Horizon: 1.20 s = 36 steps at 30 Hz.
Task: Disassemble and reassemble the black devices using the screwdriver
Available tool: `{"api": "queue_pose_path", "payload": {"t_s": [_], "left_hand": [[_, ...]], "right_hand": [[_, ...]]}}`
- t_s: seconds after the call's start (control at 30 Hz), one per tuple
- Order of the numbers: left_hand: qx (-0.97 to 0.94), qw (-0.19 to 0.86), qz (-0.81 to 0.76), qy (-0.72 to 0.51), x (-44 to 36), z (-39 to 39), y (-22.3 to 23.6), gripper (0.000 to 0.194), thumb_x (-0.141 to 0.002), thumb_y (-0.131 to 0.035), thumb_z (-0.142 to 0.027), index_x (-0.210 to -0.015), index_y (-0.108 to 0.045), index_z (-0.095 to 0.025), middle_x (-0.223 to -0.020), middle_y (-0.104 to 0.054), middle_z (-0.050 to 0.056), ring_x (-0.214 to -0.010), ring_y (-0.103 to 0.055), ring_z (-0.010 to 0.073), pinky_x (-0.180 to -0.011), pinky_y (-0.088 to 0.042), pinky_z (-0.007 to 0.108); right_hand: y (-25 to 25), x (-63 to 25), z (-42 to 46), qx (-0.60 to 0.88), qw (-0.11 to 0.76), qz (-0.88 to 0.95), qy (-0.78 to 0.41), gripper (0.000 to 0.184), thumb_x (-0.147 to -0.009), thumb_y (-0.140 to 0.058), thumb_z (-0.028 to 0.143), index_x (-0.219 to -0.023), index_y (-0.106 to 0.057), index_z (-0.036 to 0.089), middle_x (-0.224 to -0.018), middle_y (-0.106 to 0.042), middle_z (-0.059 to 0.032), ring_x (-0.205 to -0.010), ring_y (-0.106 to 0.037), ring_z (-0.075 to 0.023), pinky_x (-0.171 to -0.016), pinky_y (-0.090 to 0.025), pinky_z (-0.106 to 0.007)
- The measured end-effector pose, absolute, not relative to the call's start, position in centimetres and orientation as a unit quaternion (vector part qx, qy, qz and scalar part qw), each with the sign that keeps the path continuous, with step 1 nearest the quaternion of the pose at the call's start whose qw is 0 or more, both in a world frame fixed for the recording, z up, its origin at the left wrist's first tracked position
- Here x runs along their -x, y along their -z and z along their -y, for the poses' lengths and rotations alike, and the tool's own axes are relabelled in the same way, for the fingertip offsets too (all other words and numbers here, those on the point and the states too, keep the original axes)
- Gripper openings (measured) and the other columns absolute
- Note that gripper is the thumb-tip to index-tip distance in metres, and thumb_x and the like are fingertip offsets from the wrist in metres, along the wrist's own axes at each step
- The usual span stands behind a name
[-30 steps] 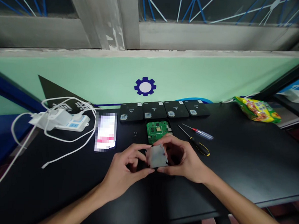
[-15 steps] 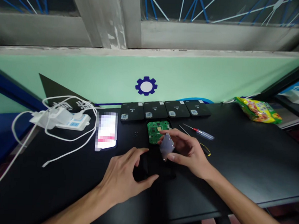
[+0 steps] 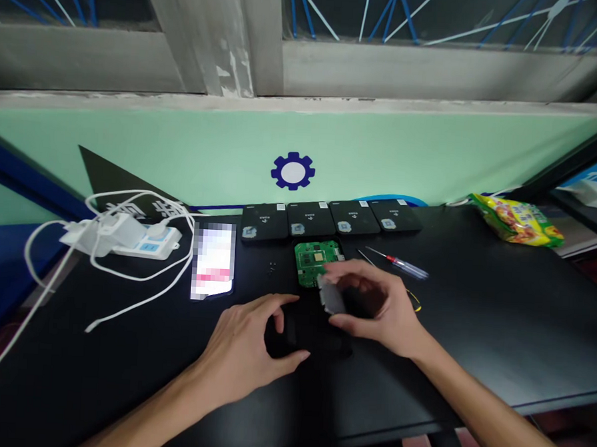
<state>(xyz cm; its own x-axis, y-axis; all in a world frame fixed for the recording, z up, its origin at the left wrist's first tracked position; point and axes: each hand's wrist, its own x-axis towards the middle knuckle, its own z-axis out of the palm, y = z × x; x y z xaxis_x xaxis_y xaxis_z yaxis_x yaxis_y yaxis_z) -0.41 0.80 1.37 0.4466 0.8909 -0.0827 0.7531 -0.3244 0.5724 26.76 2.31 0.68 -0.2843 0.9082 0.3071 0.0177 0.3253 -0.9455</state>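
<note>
My right hand pinches a thin grey metal plate between thumb and fingers, tilted, just in front of the green circuit board. That board lies in a black case and is partly hidden by my right fingers. My left hand spans the left end of a black cover, thumb at its near edge and index finger at its far edge. The cover is hard to make out against the dark table. A few tiny screws lie left of the board.
Several black boxes line the wall. Right of the board are a clear-handled screwdriver and a black-yellow screwdriver, partly covered by my hand. A phone, power strip with white cables and snack bag also lie on the table.
The grey plate has come away from my left fingers and moved right in my right hand, turning as it went. My left hand stays near the same spot, with the black cover now showing.
</note>
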Motion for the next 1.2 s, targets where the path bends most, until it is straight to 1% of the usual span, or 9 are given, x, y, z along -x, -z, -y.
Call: {"api": "queue_pose_path", "payload": {"t_s": [0.07,0.13,0.23,0.37,0.47,0.63,0.9,1.03,1.2], "left_hand": [[-0.802,0.277,-0.514,-0.125,0.4,-0.9,-1.3,0.068,-0.08,-0.091,-0.046,-0.141,-0.067,-0.03,-0.092,-0.071,-0.005,-0.058,-0.055,0.014,-0.06,-0.041,0.03],[-0.8,0.278,-0.515,-0.131,0.4,-0.9,-1.2,0.067,-0.079,-0.092,-0.047,-0.14,-0.068,-0.03,-0.093,-0.072,-0.005,-0.058,-0.055,0.014,-0.061,-0.041,0.029],[-0.795,0.288,-0.518,-0.13,0.4,-1.0,-1.1,0.067,-0.08,-0.092,-0.048,-0.14,-0.068,-0.031,-0.093,-0.072,-0.005,-0.057,-0.053,0.0132,-0.061,-0.041,0.029],[-0.792,0.292,-0.522,-0.123,0.5,-1.1,-1.1,0.068,-0.08,-0.092,-0.05,-0.14,-0.068,-0.032,-0.09,-0.071,-0.007,-0.057,-0.053,0.0131,-0.062,-0.041,0.029],[-0.791,0.293,-0.524,-0.121,0.4,-1.2,-1.1,0.067,-0.08,-0.092,-0.051,-0.14,-0.069,-0.032,-0.09,-0.07,-0.007,-0.057,-0.053,0.0131,-0.061,-0.041,0.029],[-0.79,0.294,-0.525,-0.12,0.3,-1.3,-1.3,0.067,-0.079,-0.092,-0.052,-0.139,-0.07,-0.032,-0.089,-0.07,-0.008,-0.059,-0.055,0.0138,-0.062,-0.042,0.029],[-0.789,0.293,-0.526,-0.117,0.2,-1.3,-1.4,0.065,-0.079,-0.091,-0.052,-0.138,-0.07,-0.033,-0.088,-0.07,-0.008,-0.057,-0.055,0.0133,-0.061,-0.041,0.029],[-0.791,0.293,-0.524,-0.118,0.3,-1.3,-1.3,0.065,-0.08,-0.092,-0.053,-0.137,-0.069,-0.033,-0.088,-0.07,-0.008,-0.057,-0.055,0.0131,-0.06,-0.041,0.029],[-0.794,0.292,-0.519,-0.124,0.3,-1.2,-1.2,0.063,-0.08,-0.091,-0.052,-0.136,-0.07,-0.033,-0.087,-0.07,-0.008,-0.057,-0.055,0.0129,-0.06,-0.04,0.028]], "right_hand": [[-0.7,-26.6,-2.1,0.36,0.433,0.728,-0.389,0.054,-0.083,-0.097,0.025,-0.134,-0.079,0.028,-0.122,-0.079,-0.0087,-0.109,-0.074,-0.0283,-0.095,-0.059,-0.044],[-0.4,-26.4,-2.0,0.35,0.393,0.784,-0.329,0.051,-0.084,-0.096,0.025,-0.132,-0.08,0.026,-0.122,-0.079,-0.0099,-0.109,-0.075,-0.0294,-0.097,-0.057,-0.047],[0.1,-26.2,-2.0,0.329,0.359,0.835,-0.257,0.048,-0.088,-0.091,0.028,-0.133,-0.078,0.021,-0.122,-0.08,-0.0116,-0.106,-0.076,-0.0297,-0.097,-0.053,-0.05],[0.3,-26.1,-2.1,0.322,0.329,0.865,-0.2,0.043,-0.092,-0.088,0.033,-0.131,-0.077,0.018,-0.116,-0.081,-0.0108,-0.1,-0.076,-0.0286,-0.092,-0.048,-0.049],[0.2,-26.1,-2.1,0.325,0.315,0.872,-0.188,0.04,-0.094,-0.086,0.035,-0.129,-0.076,0.018,-0.115,-0.081,-0.01,-0.1,-0.075,-0.0282,-0.092,-0.046,-0.048],[0.1,-26.1,-2.0,0.331,0.294,0.876,-0.191,0.04,-0.095,-0.085,0.036,-0.13,-0.077,0.018,-0.116,-0.081,-0.0099,-0.102,-0.072,-0.0283,-0.093,-0.044,-0.048],[-0.2,-26.2,-2.1,0.339,0.28,0.875,-0.204,0.041,-0.091,-0.085,0.029,-0.13,-0.077,0.018,-0.119,-0.08,-0.009,-0.105,-0.068,-0.029,-0.093,-0.043,-0.048],[-0.3,-26.1,-2.1,0.348,0.272,0.873,-0.209,0.042,-0.091,-0.085,0.029,-0.131,-0.077,0.02,-0.12,-0.08,-0.0086,-0.106,-0.069,-0.0289,-0.093,-0.042,-0.047],[-0.2,-26.3,-1.9,0.347,0.278,0.871,-0.209,0.036,-0.091,-0.085,0.028,-0.126,-0.078,0.022,-0.13,-0.076,-0.0107,-0.11,-0.07,-0.0294,-0.096,-0.043,-0.047]]}}
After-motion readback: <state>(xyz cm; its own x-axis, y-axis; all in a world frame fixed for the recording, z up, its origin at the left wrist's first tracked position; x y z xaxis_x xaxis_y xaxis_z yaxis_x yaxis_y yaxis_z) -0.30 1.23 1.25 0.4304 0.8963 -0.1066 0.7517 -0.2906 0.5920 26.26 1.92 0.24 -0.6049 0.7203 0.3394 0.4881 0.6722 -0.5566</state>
